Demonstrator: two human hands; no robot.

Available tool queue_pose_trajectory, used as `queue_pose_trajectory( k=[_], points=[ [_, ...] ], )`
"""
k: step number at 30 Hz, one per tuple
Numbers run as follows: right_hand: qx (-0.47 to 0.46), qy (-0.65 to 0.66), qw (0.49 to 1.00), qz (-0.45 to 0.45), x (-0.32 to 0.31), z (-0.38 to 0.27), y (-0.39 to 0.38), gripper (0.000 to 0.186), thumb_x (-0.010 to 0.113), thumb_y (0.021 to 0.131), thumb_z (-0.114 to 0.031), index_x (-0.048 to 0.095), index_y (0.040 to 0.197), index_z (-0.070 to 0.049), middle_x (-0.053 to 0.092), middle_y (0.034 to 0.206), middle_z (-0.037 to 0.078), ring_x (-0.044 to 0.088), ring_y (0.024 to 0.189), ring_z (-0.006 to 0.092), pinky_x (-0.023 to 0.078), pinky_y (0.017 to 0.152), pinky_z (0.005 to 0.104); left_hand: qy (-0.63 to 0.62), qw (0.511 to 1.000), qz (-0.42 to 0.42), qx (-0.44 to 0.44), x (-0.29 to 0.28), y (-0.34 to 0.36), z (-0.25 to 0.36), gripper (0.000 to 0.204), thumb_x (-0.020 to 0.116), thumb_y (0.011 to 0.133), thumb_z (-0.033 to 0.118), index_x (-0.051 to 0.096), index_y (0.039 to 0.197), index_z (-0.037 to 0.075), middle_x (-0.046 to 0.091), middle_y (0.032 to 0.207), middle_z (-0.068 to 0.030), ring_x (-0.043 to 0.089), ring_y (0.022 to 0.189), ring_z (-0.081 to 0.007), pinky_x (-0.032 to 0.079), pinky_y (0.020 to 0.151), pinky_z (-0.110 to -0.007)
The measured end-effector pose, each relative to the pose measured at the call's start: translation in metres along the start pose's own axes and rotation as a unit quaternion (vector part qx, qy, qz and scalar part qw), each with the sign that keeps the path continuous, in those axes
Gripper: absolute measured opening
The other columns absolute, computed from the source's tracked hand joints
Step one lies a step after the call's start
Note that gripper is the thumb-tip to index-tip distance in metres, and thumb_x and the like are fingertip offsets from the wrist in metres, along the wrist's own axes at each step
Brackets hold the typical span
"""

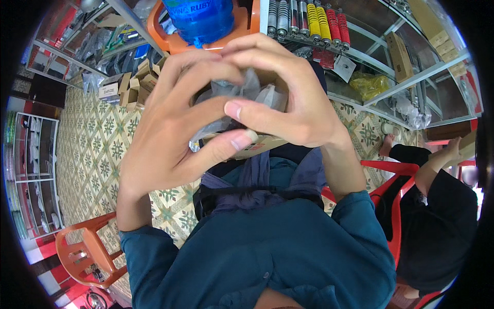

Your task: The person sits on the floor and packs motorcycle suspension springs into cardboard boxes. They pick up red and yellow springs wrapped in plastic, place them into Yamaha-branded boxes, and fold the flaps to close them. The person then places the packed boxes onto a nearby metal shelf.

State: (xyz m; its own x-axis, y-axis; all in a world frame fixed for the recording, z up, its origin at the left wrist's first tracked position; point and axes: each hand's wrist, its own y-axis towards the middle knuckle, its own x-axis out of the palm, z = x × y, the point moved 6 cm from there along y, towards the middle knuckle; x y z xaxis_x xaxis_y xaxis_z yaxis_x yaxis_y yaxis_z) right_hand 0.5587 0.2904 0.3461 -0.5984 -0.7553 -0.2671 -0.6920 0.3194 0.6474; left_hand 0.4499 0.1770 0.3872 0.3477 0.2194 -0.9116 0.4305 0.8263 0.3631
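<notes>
Both my hands are raised over a cardboard box (260, 148) on my lap, their fingertips meeting in a rough ring. My left hand (172, 121) has its fingers bent and spread, the thumb apart from the rest. Arched above the box, my right hand (293, 95) has its thumb tip against a left finger, while its other fingers reach toward the left fingertips. I see nothing held in either hand. Through the gap between them show clear plastic bags (248, 82) in the box; their contents are mostly hidden.
A blue water jug (200, 23) stands on an orange chair ahead. Shock absorbers (314, 23) line a shelf at the far right. On the left are opened cartons (139, 85) and another orange chair (85, 252). A person in black (437, 221) sits near a red chair (396, 206) at right.
</notes>
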Motion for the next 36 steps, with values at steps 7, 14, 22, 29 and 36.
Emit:
queue_pose_trajectory(
  k=[7, 14, 22, 29, 36],
  points=[
    [0.096, 0.086, 0.989, 0.077, -0.004, 0.001, -0.002, 0.034, 0.073, 0.095, -0.019, 0.067, 0.118, 0.005, 0.066, 0.111, 0.011, 0.067, 0.103, 0.018, 0.051, 0.09, 0.032, -0.317, 0.813, 0.447, -0.198, 0.048, -0.066, -0.032, 0.133, 0.097, 0.065, 0.046, 0.015, 0.159, -0.001, 0.035, 0.154, -0.0228, 0.041, 0.143, -0.0371, 0.037, 0.118, -0.051],
    [0.104, 0.131, 0.977, 0.132, -0.002, 0.007, -0.001, 0.031, 0.057, 0.104, -0.023, 0.07, 0.112, 0.004, 0.064, 0.095, 0.005, 0.054, 0.087, 0.01, 0.043, 0.079, 0.0276, -0.388, 0.792, 0.425, -0.205, 0.095, -0.085, -0.018, 0.124, 0.1, 0.063, 0.041, 0.028, 0.156, 0.0, 0.039, 0.15, -0.0252, 0.053, 0.133, -0.0367, 0.045, 0.111, -0.048],
    [0.127, 0.061, 0.973, 0.182, -0.002, 0.005, -0.007, 0.034, 0.057, 0.105, -0.023, 0.062, 0.125, 0.004, 0.064, 0.11, 0.01, 0.06, 0.098, 0.0131, 0.047, 0.087, 0.0282, -0.116, 0.921, 0.371, -0.043, 0.036, -0.049, -0.031, 0.075, 0.098, 0.064, 0.027, 0.063, 0.129, 0.009, 0.043, 0.137, -0.0264, 0.057, 0.122, -0.0394, 0.054, 0.097, -0.051],
    [0.295, 0.315, 0.856, 0.284, 0.008, 0.018, -0.069, 0.05, 0.057, 0.106, -0.029, 0.054, 0.14, 0.007, 0.064, 0.127, 0.011, 0.06, 0.114, 0.0119, 0.047, 0.098, 0.029, -0.118, 0.922, 0.364, -0.065, 0.03, -0.063, -0.038, 0.07, 0.097, 0.065, 0.026, 0.063, 0.124, 0.01, 0.044, 0.14, -0.0261, 0.057, 0.124, -0.0416, 0.053, 0.101, -0.053],
    [0.028, 0.051, 0.957, 0.283, 0.023, -0.023, -0.056, 0.052, 0.066, 0.092, -0.013, 0.057, 0.136, 0.012, 0.06, 0.139, 0.028, 0.053, 0.135, 0.0374, 0.039, 0.113, 0.0475, -0.148, 0.919, 0.357, -0.083, 0.034, -0.055, -0.031, 0.076, 0.095, 0.068, 0.031, 0.06, 0.132, 0.009, 0.041, 0.151, -0.0332, 0.057, 0.13, -0.0438, 0.051, 0.103, -0.049]
  ],
)
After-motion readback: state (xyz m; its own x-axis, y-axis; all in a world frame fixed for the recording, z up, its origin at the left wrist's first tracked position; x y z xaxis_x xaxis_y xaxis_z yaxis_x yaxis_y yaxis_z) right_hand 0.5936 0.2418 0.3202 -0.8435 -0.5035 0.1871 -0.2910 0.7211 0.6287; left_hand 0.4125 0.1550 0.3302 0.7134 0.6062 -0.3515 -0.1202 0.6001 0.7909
